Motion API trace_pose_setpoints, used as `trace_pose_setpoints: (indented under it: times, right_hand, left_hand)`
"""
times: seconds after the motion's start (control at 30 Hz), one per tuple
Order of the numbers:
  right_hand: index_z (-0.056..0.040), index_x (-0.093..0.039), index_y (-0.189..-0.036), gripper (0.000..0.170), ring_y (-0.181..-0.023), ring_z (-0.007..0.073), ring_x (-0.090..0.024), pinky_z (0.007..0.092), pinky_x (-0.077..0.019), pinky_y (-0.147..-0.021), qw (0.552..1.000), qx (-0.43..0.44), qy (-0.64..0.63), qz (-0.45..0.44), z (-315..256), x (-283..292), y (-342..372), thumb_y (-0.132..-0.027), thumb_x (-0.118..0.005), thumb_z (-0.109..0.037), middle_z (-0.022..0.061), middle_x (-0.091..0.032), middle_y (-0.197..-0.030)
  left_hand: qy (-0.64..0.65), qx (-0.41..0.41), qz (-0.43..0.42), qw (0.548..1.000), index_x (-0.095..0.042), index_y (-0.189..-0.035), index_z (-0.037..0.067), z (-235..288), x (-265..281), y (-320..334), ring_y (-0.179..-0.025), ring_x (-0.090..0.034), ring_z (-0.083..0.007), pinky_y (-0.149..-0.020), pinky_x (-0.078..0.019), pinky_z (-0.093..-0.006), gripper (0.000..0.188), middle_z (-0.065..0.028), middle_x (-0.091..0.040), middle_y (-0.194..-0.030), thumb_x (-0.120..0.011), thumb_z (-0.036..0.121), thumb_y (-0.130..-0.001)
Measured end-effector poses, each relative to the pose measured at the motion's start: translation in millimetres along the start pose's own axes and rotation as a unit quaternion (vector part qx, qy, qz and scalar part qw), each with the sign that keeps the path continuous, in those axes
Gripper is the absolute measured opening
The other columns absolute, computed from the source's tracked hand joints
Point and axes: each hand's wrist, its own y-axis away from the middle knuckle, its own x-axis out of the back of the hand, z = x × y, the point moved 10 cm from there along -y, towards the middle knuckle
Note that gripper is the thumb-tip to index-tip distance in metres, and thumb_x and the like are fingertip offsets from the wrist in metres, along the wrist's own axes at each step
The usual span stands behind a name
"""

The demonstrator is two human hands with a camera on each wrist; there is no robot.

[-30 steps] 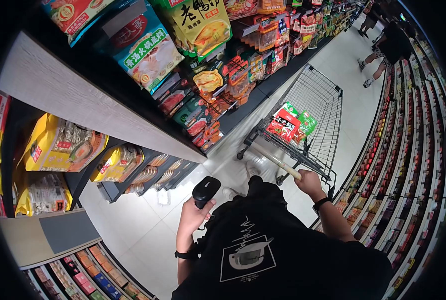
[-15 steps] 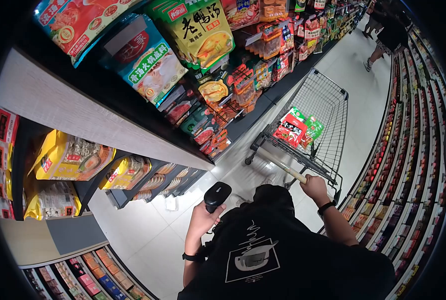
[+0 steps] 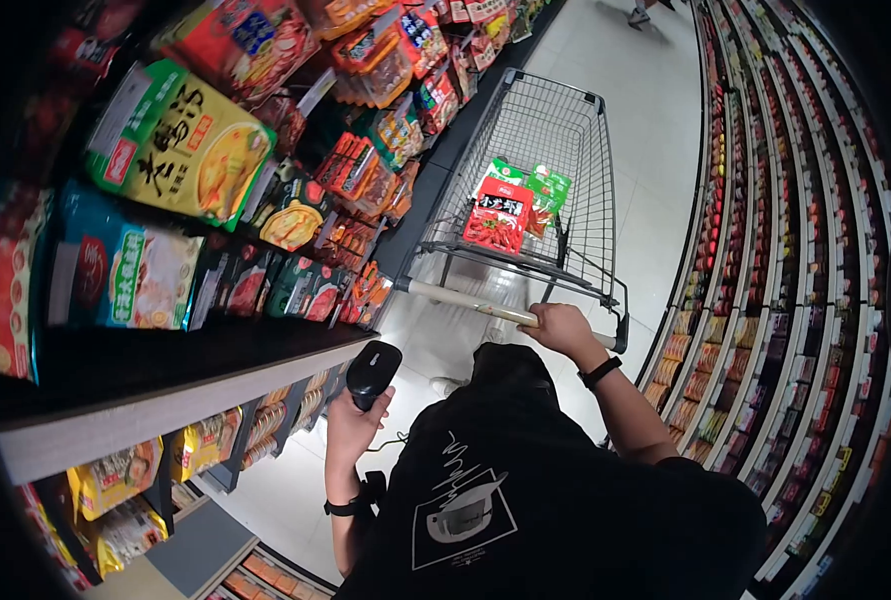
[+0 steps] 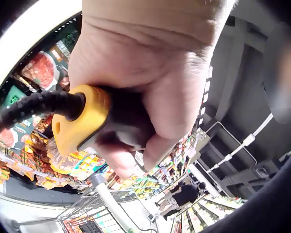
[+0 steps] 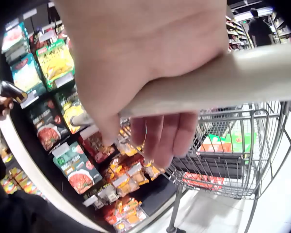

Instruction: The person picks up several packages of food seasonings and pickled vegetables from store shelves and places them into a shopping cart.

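Note:
In the head view the left hand [image 3: 354,425] grips a black handheld device [image 3: 374,372], held upright near the shelf end. The left wrist view shows fingers curled round its dark body, with a yellow end piece [image 4: 82,119] and a ribbed black cable [image 4: 36,108]. The right hand [image 3: 564,330] holds the pale handle bar [image 3: 471,302] of a wire shopping cart [image 3: 591,150] near its right end; in the right wrist view its palm lies over the bar [image 5: 223,80], fingers hanging below. A red packet [image 3: 499,215] and green packets [image 3: 549,190] lie in the cart.
Hanging food packets, among them a yellow-green one [image 3: 191,150], fill the shelf at the left. Yellow bags [image 3: 116,478] stand on a lower shelf. Long curved shelf rows [image 3: 766,300] line the right, with tiled floor [image 3: 656,160] between.
The view has swung, so the cart and the hanging packets appear further left and the packets nearer. Both hands keep their holds on the device and the handle.

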Motion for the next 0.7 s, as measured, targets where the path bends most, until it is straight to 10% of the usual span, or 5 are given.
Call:
trace_pose_setpoints:
  times: [0.13, 0.2, 0.33, 0.43, 0.7]
  right_hand:
    - [-0.0052, -0.078, -0.107, 0.049, -0.093, 0.0384, -0.077, 0.0477, -0.0607, -0.084, 0.989, 0.006, -0.149, 0.004, 13, 31, 0, -0.099, -0.077, -0.054, 0.0162, -0.080, -0.099]
    - [-0.0045, -0.079, -0.112, 0.035, -0.101, 0.0369, -0.077, 0.0457, -0.0609, -0.090, 0.973, -0.002, -0.197, 0.122, 33, 65, 9, -0.103, -0.076, -0.038, 0.0164, -0.080, -0.112]
    - [-0.0039, -0.079, -0.112, 0.019, -0.119, 0.0382, -0.073, 0.0471, -0.0576, -0.104, 0.920, -0.071, -0.117, 0.368, 111, 110, 43, -0.102, -0.074, -0.018, 0.0175, -0.075, -0.132]
    - [-0.0029, -0.073, -0.130, 0.030, -0.130, 0.0447, -0.065, 0.0475, -0.0550, -0.110, 0.912, -0.182, -0.013, 0.368, 162, 112, 63, -0.103, -0.071, -0.015, 0.0268, -0.062, -0.149]
    - [-0.0056, -0.061, -0.148, 0.041, -0.092, 0.0476, -0.077, 0.0575, -0.0603, -0.082, 0.879, -0.372, -0.228, 0.190, 232, 29, 77, -0.115, -0.054, -0.029, 0.0269, -0.079, -0.099]
  left_hand:
    - [-0.158, -0.203, 0.061, 0.964, -0.076, -0.116, 0.000, 103, -9, -30, -0.076, -0.079, -0.0230, -0.072, -0.0612, -0.0364, 0.026, -0.0143, -0.080, -0.084, -0.085, 0.011, -0.095]
    - [-0.176, -0.138, 0.061, 0.973, -0.076, -0.120, 0.001, 100, -13, -65, -0.098, -0.079, -0.0446, -0.083, -0.0614, -0.0426, 0.033, -0.0258, -0.079, -0.102, -0.081, 0.004, -0.088]
    - [-0.326, -0.139, 0.116, 0.928, -0.075, -0.117, 0.000, 132, -29, -122, -0.096, -0.076, -0.0490, -0.083, -0.0611, -0.0521, 0.033, -0.0297, -0.077, -0.099, -0.082, 0.011, -0.087]
    - [-0.400, -0.141, 0.146, 0.894, -0.073, -0.117, -0.001, 132, -46, -173, -0.095, -0.077, -0.0475, -0.083, -0.0611, -0.0559, 0.033, -0.0291, -0.078, -0.098, -0.082, 0.015, -0.090]
    - [-0.343, -0.149, 0.163, 0.913, -0.069, -0.122, 0.001, 103, -100, -246, -0.107, -0.075, -0.0484, -0.091, -0.0571, -0.0558, 0.034, -0.0247, -0.079, -0.109, -0.080, 0.011, -0.091]
